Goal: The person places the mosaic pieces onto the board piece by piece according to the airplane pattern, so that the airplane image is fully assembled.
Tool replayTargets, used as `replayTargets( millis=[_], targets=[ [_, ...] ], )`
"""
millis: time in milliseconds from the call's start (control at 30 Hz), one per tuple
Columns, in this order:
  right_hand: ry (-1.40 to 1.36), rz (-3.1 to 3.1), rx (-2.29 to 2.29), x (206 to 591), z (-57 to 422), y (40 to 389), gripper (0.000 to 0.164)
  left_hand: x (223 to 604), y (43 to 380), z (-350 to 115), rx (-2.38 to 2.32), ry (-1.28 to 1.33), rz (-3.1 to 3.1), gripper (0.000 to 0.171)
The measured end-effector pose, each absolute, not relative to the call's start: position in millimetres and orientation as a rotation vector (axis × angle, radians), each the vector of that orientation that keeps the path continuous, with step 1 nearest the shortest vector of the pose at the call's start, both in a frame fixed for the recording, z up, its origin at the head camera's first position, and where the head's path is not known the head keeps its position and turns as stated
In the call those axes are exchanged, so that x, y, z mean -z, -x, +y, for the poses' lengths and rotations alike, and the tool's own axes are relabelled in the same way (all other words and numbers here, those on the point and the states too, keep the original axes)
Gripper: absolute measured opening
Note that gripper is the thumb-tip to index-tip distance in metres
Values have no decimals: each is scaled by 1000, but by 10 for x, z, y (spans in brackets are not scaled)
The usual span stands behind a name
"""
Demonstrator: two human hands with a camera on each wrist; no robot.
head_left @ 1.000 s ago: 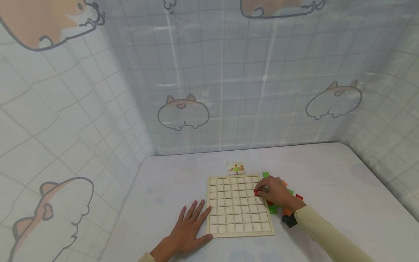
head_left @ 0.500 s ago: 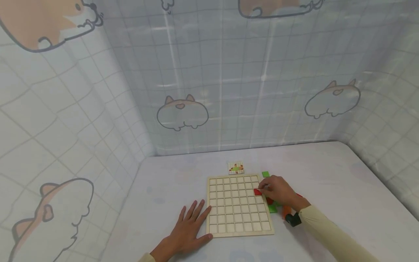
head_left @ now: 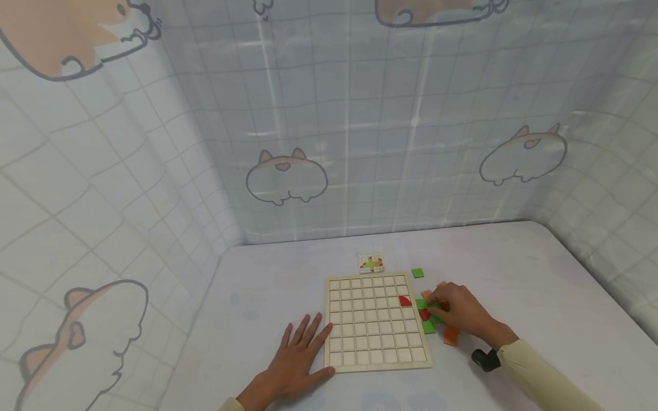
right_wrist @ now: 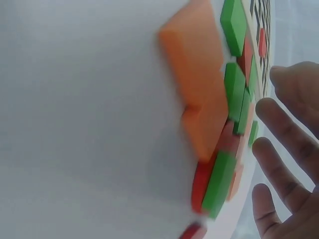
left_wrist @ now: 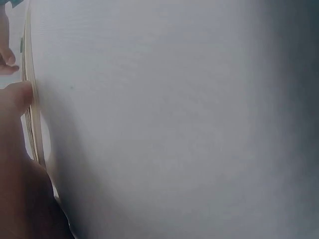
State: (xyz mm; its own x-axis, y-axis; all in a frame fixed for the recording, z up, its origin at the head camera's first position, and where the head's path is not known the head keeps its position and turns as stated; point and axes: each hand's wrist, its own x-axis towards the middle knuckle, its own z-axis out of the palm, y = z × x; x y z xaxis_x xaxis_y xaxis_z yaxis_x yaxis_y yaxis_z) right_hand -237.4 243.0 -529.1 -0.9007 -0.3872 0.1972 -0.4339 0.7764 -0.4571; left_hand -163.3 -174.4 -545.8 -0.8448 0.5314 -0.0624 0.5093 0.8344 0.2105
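A wooden grid board (head_left: 362,329) lies flat on the table. One red quarter-round tile (head_left: 405,301) sits in a cell of its right-hand column. My left hand (head_left: 294,365) rests with spread fingers on the table, thumb and index fingertip touching the board's left edge. Over the loose tiles right of the board is my right hand (head_left: 460,308); the right wrist view shows its fingers apart with nothing between them. Under and beside it lie green tiles (right_wrist: 219,184), orange tiles (right_wrist: 194,55) and red tiles, some partly hidden by the hand.
A small pattern card (head_left: 370,263) with a green, red and orange figure lies behind the board. A single green tile (head_left: 418,273) sits apart near the board's far right corner. Fabric walls with printed animals (head_left: 288,177) enclose the table at the back and sides.
My right hand has let go of the red tile, which stays in its cell, and has moved right to the loose tiles. My left hand has not moved.
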Motion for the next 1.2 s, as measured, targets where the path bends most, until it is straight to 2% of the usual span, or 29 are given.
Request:
replayTargets(
  millis=[433,633,900,1200],
  targets=[
    [-565,-3006,-726,5218,2633,2083,17,5499,1652,-1745,-318,-847,2888,82],
    [-657,-2979,-570,5266,2651,1958,20,5582,1679,-1768,-324,-867,2920,83],
    [-611,-2938,-493,5324,2646,1870,26,5539,1663,-1767,-296,-843,2905,83],
    [-718,-2843,-516,5361,2677,1794,22,5516,1666,-1755,-272,-812,2884,84]
  ],
)
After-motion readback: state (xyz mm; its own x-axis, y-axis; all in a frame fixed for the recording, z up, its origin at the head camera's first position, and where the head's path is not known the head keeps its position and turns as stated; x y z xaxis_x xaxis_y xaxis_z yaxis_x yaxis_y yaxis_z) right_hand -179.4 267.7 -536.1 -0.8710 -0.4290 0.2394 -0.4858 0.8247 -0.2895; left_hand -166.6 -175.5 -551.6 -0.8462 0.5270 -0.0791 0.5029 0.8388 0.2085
